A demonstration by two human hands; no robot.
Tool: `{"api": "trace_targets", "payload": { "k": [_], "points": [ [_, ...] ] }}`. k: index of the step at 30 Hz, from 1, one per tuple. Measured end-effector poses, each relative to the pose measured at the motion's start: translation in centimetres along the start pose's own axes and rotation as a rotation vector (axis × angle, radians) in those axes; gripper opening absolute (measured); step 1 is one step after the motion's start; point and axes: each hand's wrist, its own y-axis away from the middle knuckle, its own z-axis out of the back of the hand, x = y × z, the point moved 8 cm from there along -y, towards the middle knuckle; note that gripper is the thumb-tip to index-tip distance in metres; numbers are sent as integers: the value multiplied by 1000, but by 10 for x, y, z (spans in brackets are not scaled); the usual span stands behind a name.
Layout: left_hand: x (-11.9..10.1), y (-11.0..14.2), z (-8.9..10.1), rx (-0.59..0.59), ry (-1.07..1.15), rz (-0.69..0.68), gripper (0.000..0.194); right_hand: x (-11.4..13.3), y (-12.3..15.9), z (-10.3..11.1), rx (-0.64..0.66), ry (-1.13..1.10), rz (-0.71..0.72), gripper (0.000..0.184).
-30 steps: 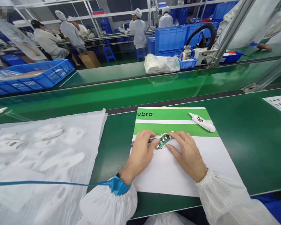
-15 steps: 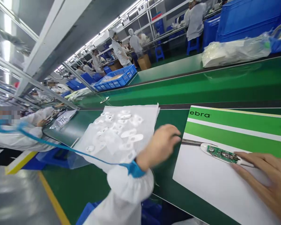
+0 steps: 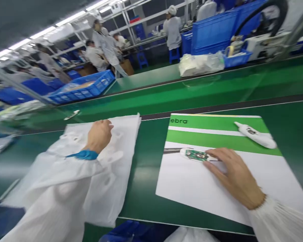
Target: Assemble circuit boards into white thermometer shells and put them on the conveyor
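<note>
"ebra" on green-striped sheet [image 3: 204, 185]

Bench [image 3: 143, 168] between sheet [image 3: 122, 181] and paper [image 3: 184, 181] offers passage; on the paper, tweezers [image 3: 173, 150], board [image 3: 195, 155] and white casing [image 3: 259, 136] obstruct

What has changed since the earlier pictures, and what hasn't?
The left hand let go of the casing with the circuit board and moved left, over the white sheet; whether it holds anything is unclear. The right hand still grips the casing. The tweezers and the white part on the green-striped sheet stayed.
</note>
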Motion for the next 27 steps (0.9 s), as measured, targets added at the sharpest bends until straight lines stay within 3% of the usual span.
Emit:
{"api": "trace_targets", "payload": {
  "k": [3,4,7,9,12,14,17,20,22,27],
  "points": [
    [-45,21,9,-15,205,37,25,1,-4,-2,20,-5,-37,26],
    [-61,34,4,35,418,66,28,1,-4,-2,22,-10,-50,26],
    [-113,83,-28,292,949,98,27,1,-3,1,21,-17,-72,24],
    [-132,115,-55,394,1057,155,27,4,-2,3,10,-4,-69,26],
    [-133,144,-81,365,933,217,30,14,-7,2,5,19,-43,31],
    [-128,149,-78,241,748,173,33,24,-14,-3,23,12,-28,32],
    [-142,149,-61,156,571,-97,28,32,-26,-14,44,-9,-47,30],
    [-163,157,-60,288,527,-415,12,32,-32,-22,30,-50,-82,24],
    [-167,161,-62,314,492,-520,7,31,-32,-24,7,-97,-93,21],
    [-170,165,-68,234,397,-649,13,30,-29,-27,-18,-187,-104,18]
  ]
}}
